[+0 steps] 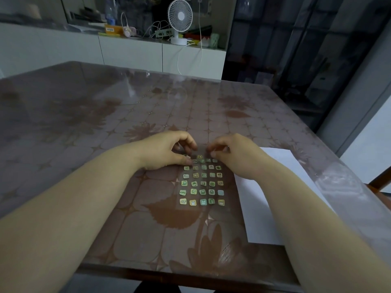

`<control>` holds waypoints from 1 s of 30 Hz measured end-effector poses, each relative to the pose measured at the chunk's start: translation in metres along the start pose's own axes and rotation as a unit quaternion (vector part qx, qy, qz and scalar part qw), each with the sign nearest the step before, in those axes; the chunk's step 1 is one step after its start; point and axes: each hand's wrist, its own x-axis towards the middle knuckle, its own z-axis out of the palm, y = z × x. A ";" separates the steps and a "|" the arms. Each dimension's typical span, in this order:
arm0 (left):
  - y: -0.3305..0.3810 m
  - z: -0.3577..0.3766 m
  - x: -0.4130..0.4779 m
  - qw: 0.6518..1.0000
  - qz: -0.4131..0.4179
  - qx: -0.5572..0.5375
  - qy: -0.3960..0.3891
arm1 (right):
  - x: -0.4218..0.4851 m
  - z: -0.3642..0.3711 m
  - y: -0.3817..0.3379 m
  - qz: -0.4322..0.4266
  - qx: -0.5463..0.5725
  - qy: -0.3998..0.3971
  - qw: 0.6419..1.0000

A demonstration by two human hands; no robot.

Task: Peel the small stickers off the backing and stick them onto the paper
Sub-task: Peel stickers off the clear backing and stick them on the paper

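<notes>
Small square green and yellow stickers [203, 183] sit in neat rows on a clear backing [198, 187] lying flat. White paper [256, 220] lies just right of it.

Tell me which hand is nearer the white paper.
Right. The right hand is just left of the paper's far corner; the left hand is farther left, across the sticker sheet.

Bare forearms [84, 197], dark finger ring [228, 146]

Top row of sticker sheet [202, 183]: partly hidden under left hand [167, 151] and right hand [234, 153]. Printed motifs: too small to read. Paper [256, 208]: middle covered by right forearm [306, 208]. Counter clutter [118, 28]: blurred.
</notes>
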 end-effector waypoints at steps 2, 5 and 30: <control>0.001 0.000 0.000 1.000 0.002 -0.006 0.016 | 0.001 0.002 -0.001 -0.013 0.036 0.022 0.999; 0.001 0.001 0.001 0.999 0.003 -0.022 0.034 | 0.003 0.011 -0.009 -0.050 0.120 0.045 0.991; 0.005 -0.003 0.000 0.995 0.024 0.076 0.053 | 0.003 -0.004 0.000 0.043 0.300 0.104 0.947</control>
